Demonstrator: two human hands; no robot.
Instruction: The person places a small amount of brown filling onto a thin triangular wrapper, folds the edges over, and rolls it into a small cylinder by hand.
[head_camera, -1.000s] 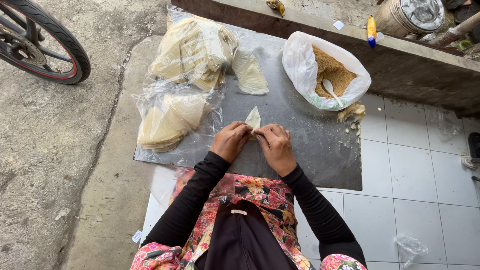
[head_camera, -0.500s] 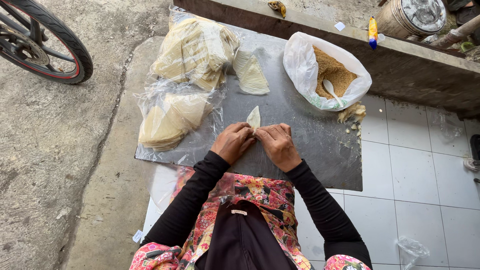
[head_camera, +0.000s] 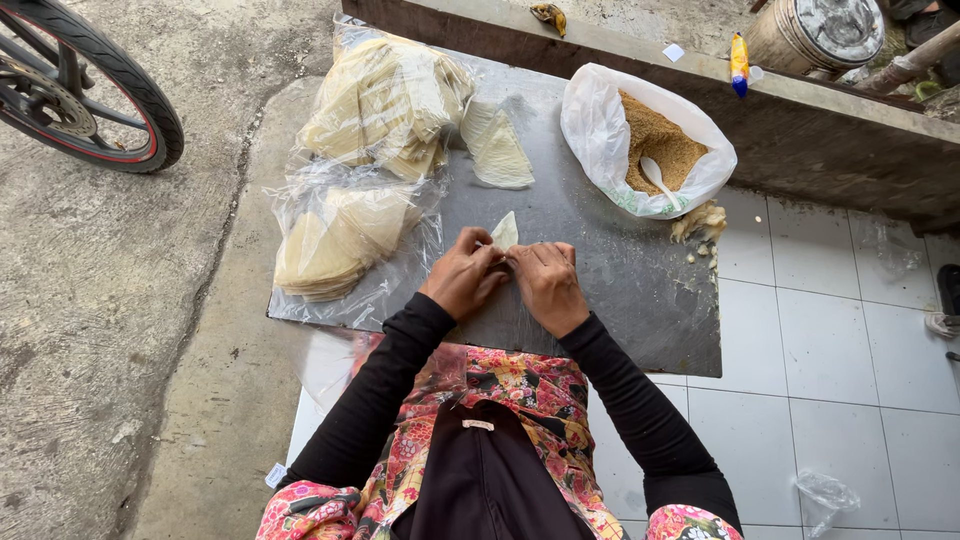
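My left hand (head_camera: 463, 274) and my right hand (head_camera: 546, 281) meet over a dark grey board (head_camera: 620, 300), both pinching one pale thin pastry wrapper (head_camera: 505, 231) whose tip sticks up between my fingers. The lower part of the wrapper is hidden under my fingers. To the left lie two stacks of the same wrappers in clear plastic, one near (head_camera: 335, 240) and one farther back (head_camera: 385, 100). A few loose wrappers (head_camera: 497, 148) rest just beyond my hands. At the right stands an open white bag (head_camera: 600, 130) of brown crumbly filling (head_camera: 655, 140) with a white spoon (head_camera: 658, 180) in it.
A small clump of filling (head_camera: 700, 220) lies on the board by the bag. A wooden beam (head_camera: 800, 130) runs along the back with a metal can (head_camera: 815, 32) on it. A bicycle wheel (head_camera: 95, 85) stands at the upper left on concrete. White floor tiles (head_camera: 830, 340) spread to the right.
My hands stay on the wrapper and have worked it slightly between the fingers. The view has shifted a little; nothing else moved.
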